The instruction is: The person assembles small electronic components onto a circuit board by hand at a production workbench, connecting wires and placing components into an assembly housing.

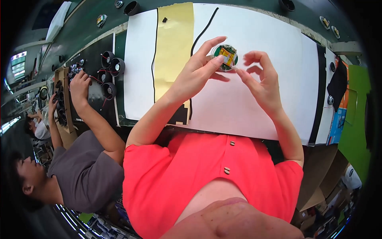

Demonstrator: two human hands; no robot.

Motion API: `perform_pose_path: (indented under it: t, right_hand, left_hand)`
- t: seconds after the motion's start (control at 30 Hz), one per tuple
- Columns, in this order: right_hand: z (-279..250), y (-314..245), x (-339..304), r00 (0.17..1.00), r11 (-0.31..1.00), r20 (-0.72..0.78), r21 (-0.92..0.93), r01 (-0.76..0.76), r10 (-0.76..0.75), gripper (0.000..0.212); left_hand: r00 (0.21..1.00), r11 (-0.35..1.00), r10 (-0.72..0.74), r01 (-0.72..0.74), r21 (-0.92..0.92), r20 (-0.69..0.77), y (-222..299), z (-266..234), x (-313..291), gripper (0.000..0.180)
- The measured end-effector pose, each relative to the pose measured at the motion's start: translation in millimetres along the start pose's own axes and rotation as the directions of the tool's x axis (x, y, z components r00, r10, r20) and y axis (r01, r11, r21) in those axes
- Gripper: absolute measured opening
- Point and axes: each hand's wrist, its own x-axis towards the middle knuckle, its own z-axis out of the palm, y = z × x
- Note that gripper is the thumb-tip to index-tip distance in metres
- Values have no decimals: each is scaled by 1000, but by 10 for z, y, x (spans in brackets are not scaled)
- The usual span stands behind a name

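Over the white work surface (262, 36), my left hand (195, 71) grips a round electronic module (229, 52) by its edge. It has a green circuit board, a yellow part in the middle and a clear or pale rim. My left thumb lies across its face. Close by on the right is my right hand (264, 83), its fingers bent and apart. The right thumb tip comes up to the module's lower right edge; whether it touches is hard to tell. I see nothing held in the right hand.
A yellow sheet (174, 47) with a small black piece (164, 20) lies left of my hands, beside a black cord (205, 30). Farther left, a co-worker's hand (80, 85) reaches among black cups (116, 66) with red wires. More round modules (101, 20) lie beyond the far edge.
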Motion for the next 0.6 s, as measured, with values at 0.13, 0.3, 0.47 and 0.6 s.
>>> perform_pose_path:
  t: [0.13,0.3,0.47,0.6]
  right_hand:
    - [42,-82,-125,915,886,134,229,-403,381,17]
    - [73,35,-127,936,930,59,109,-352,347,13]
    - [62,14,-104,916,824,49,419,-381,399,9]
    - [64,43,-74,914,756,60,541,-368,402,11]
  left_hand:
    - [993,993,114,-113,26,-41,-195,110,27,48]
    - [992,991,126,-126,-49,-17,-275,162,36,44]
    - [985,984,146,-154,-84,-95,-445,193,49,39]
    - [977,978,199,-192,81,-80,-458,233,50,35]
